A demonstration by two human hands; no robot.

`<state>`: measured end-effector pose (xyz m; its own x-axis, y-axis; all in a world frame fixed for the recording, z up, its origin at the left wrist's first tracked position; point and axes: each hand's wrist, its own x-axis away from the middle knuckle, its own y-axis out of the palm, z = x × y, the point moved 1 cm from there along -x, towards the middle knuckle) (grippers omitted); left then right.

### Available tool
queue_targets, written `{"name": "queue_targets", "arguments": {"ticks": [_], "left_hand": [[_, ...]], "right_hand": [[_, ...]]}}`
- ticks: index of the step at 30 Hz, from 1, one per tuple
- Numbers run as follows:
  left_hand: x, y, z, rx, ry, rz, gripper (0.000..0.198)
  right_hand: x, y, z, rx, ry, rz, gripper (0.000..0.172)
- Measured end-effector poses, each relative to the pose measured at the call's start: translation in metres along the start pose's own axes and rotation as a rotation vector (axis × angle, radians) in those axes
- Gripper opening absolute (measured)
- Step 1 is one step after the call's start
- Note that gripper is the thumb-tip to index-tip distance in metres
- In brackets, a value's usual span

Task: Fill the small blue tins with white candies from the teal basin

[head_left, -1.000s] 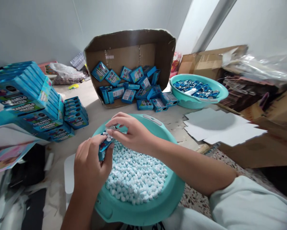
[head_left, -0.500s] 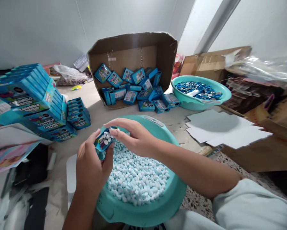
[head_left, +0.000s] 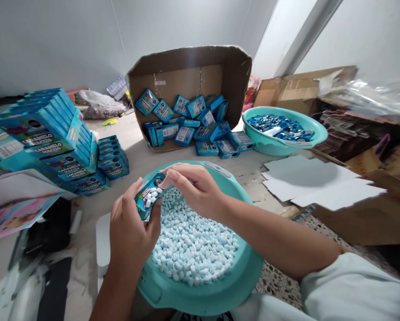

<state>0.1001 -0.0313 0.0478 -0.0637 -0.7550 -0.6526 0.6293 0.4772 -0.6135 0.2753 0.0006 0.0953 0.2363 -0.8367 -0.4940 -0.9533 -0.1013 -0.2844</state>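
Note:
My left hand [head_left: 131,227] grips a small blue candy box [head_left: 148,196], held tilted over a turquoise basin [head_left: 240,276] full of pale blue-white candies [head_left: 193,245]. Several candies lie on the box's open top. My right hand [head_left: 193,187] has its fingers curled together, the fingertips touching the box's upper end. Whether they pinch a candy is hidden.
Stacks of blue cartons [head_left: 49,138] stand at left. A tipped cardboard box [head_left: 189,71] at the back holds several small blue boxes [head_left: 189,120]. A second turquoise basin [head_left: 283,142] with blue-silver pieces sits at right, beside white flat cardboard sheets [head_left: 320,180] and brown cartons [head_left: 303,89].
My right hand has drawn back slightly from on top of the box to its upper end. More candies now show on the box, which has tilted a little.

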Motion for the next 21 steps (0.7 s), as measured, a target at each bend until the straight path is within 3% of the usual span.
{"name": "queue_targets", "arguments": {"ticks": [7, 16, 21], "left_hand": [[0.0002, -0.0001, 0.0013, -0.007, -0.056, -0.002, 0.051], [0.0001, -0.0003, -0.0007, 0.022, -0.074, -0.011, 0.052], [0.0009, 0.0009, -0.0038, 0.203, -0.151, -0.065, 0.057]], "right_hand": [[-0.0001, 0.0004, -0.0007, 0.052, -0.028, 0.049, 0.064], [0.0002, -0.001, -0.0005, 0.067, -0.088, -0.044, 0.054], [-0.0009, 0.001, -0.0003, 0.097, -0.193, -0.091, 0.047]]}}
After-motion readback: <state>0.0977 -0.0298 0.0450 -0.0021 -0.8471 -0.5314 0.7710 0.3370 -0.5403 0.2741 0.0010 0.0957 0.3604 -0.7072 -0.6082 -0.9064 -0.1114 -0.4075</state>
